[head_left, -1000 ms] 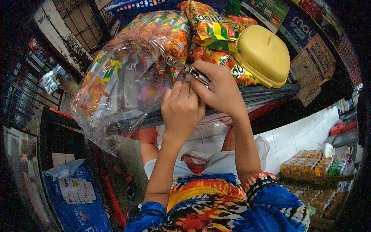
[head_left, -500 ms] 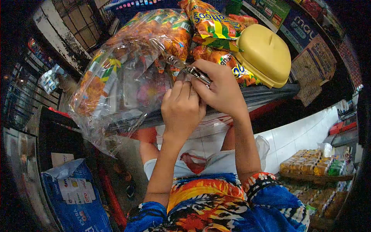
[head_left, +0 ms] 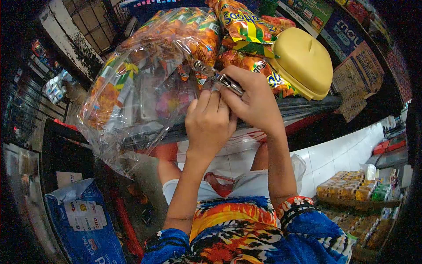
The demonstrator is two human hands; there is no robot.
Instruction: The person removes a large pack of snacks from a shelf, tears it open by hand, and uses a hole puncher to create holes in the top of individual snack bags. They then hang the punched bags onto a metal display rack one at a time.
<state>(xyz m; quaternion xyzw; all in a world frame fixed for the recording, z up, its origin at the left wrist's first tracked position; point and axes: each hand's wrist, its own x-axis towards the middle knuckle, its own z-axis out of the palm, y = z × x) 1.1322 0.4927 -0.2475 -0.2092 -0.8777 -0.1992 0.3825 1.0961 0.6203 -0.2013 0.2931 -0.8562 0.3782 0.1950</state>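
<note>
My right hand (head_left: pixel 252 97) is closed around a shiny metal tool (head_left: pixel 222 80) that looks like a stapler or puncher, its tip pointing up and left over a clear plastic bag (head_left: pixel 145 88). Just below the tool, my left hand (head_left: pixel 210 121) has its fingers curled and pressed together, touching the right hand; what it pinches is hidden. Orange and green snack packs (head_left: pixel 189 33) fill the upper part of the bag. Loose snack packs (head_left: pixel 246 24) lie beyond the right hand, beside a yellow lidded container (head_left: pixel 303 61).
A blue basket (head_left: pixel 154 5) stands at the far edge. Printed papers (head_left: pixel 358 79) hang at the right. Packed goods (head_left: pixel 351 187) sit on a shelf at the lower right, and a blue box (head_left: pixel 83 224) stands at the lower left.
Both hands and the tool keep nearly the same pose. The view has shifted slightly.
</note>
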